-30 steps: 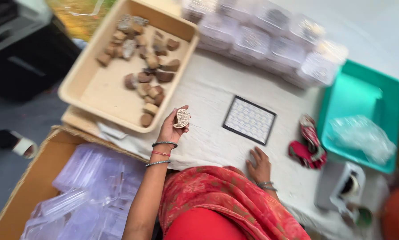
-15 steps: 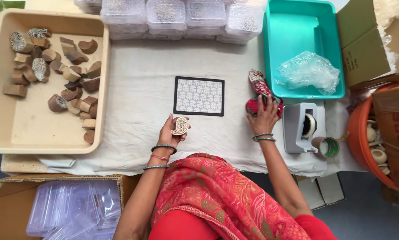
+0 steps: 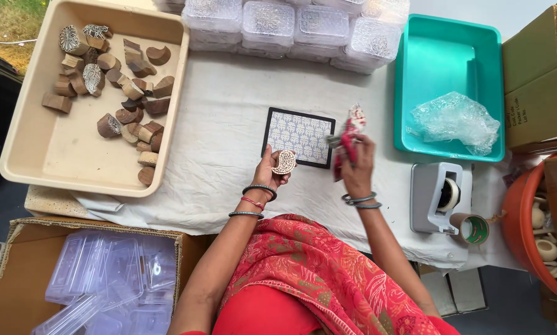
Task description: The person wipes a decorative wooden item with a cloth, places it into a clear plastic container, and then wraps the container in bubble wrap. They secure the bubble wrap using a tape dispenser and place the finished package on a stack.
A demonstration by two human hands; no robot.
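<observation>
One carved wooden stamp [image 3: 284,162] sits pinched in the left hand [image 3: 269,172] over the white cloth [image 3: 222,124], beside the patterned tile [image 3: 300,137], while the right hand [image 3: 356,167] grips a red rag [image 3: 348,139] near the teal tray [image 3: 415,146].

Tray [image 3: 55,155] left, tub [image 3: 408,93] right

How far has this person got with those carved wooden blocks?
Done, it seems: a row of lidded clear boxes at the table's far edge already holds patterned pieces. In hand: the left hand holds one carved block beside the patterned tile, while the right hand grips a red cloth. Left: many blocks still lie loose in the beige tray, and empty clear boxes wait in the carton.
</observation>
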